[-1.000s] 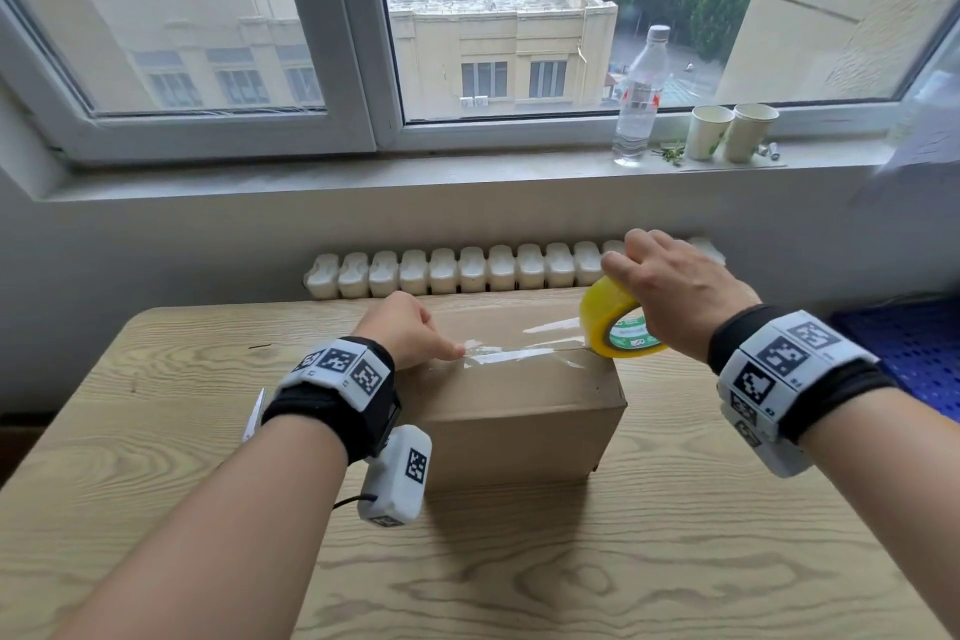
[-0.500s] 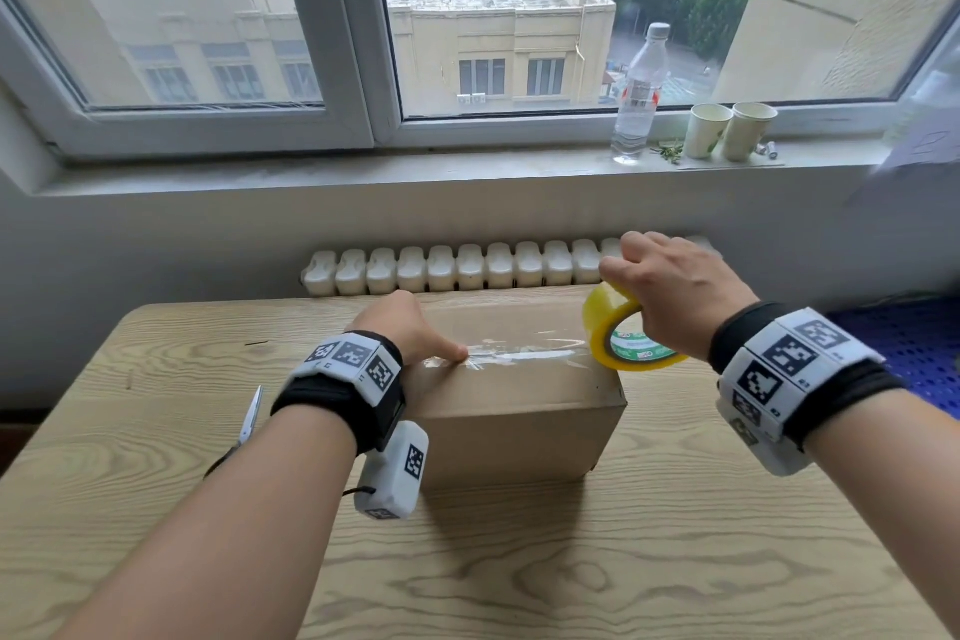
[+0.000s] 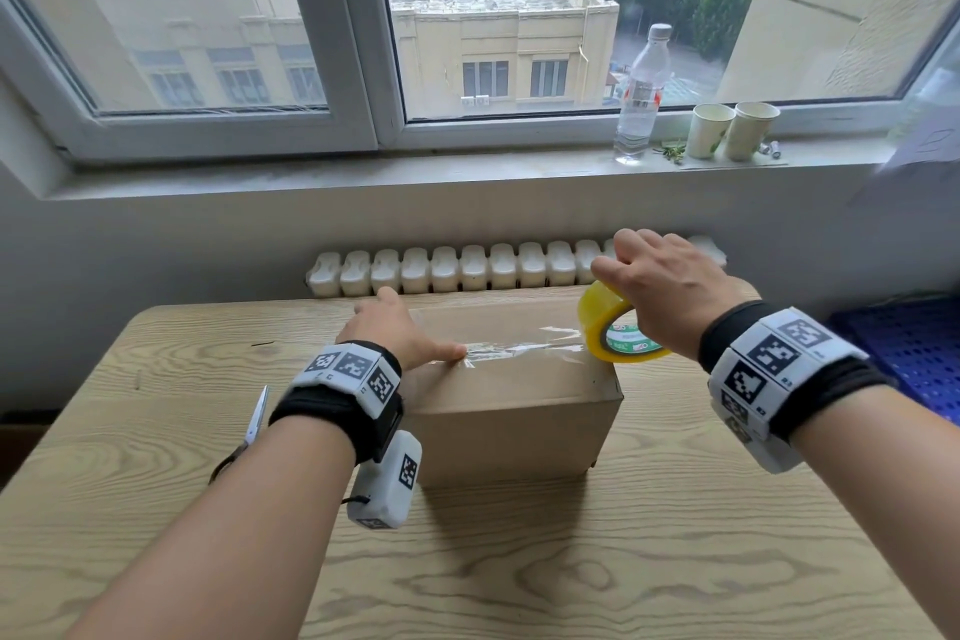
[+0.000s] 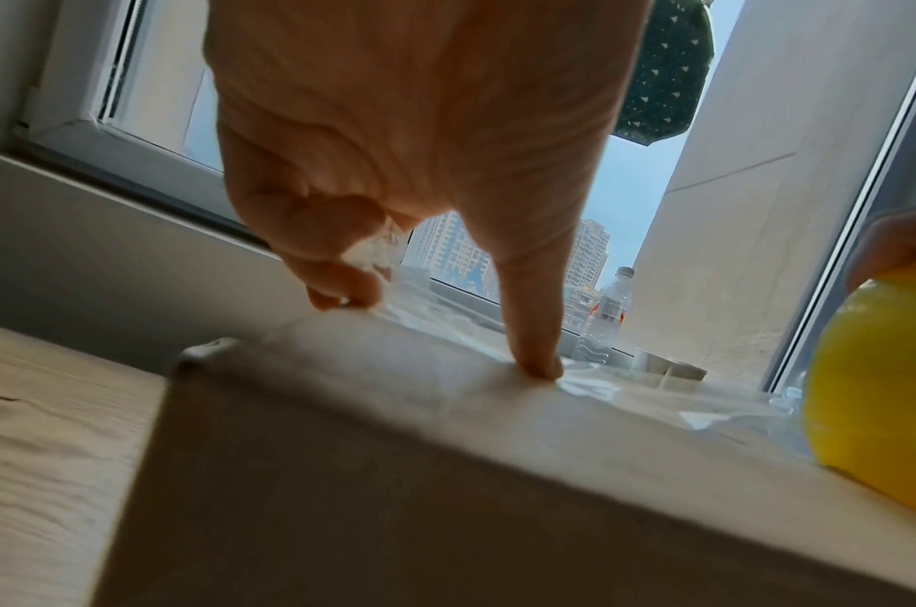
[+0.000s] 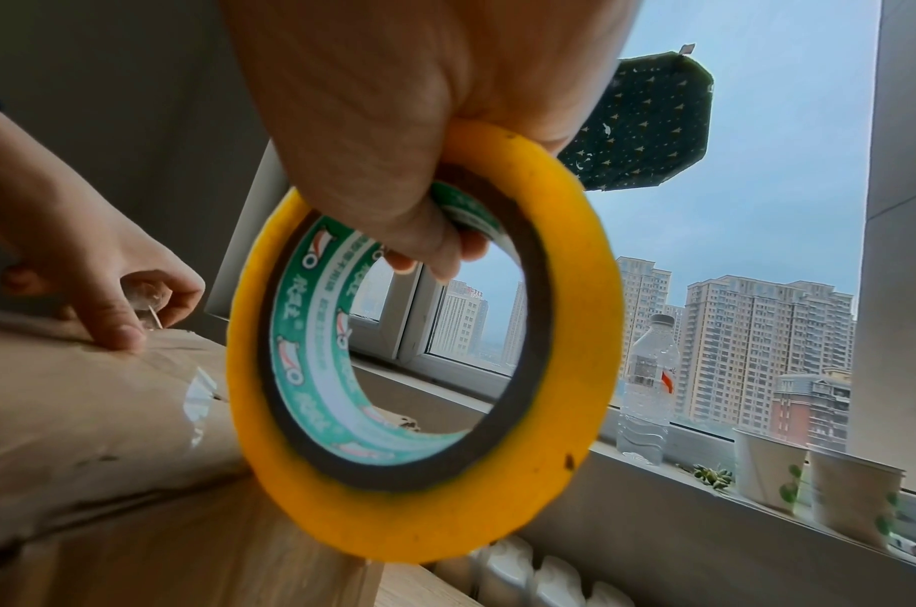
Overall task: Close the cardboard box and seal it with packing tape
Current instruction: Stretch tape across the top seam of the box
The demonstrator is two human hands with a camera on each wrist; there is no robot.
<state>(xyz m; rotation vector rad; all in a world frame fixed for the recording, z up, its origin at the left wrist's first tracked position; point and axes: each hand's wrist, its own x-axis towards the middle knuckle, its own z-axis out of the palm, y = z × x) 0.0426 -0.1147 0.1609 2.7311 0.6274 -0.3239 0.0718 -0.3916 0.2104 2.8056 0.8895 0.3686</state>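
A closed cardboard box [image 3: 509,411] sits on the wooden table [image 3: 571,561]. A strip of clear tape [image 3: 524,346] runs across its top from left to right. My left hand [image 3: 395,333] is at the box's left end. Its straight thumb [image 4: 539,369] presses the tape down, and its curled fingers pinch the crumpled tape end [image 4: 370,254]. My right hand [image 3: 670,296] grips the yellow tape roll [image 3: 597,327], with the thumb [image 5: 420,230] through the core. The roll [image 5: 435,513] stands on edge at the box's right top edge.
Scissors [image 3: 257,418] lie on the table left of my left wrist. A white radiator [image 3: 467,268] runs behind the table. A water bottle [image 3: 641,94] and two paper cups [image 3: 709,130] stand on the windowsill. A blue crate [image 3: 909,353] is at the right.
My right hand has drawn the roll rightward to the box's right edge, laying more tape across the top. The left hand has stayed at the left end, thumb still on the tape.
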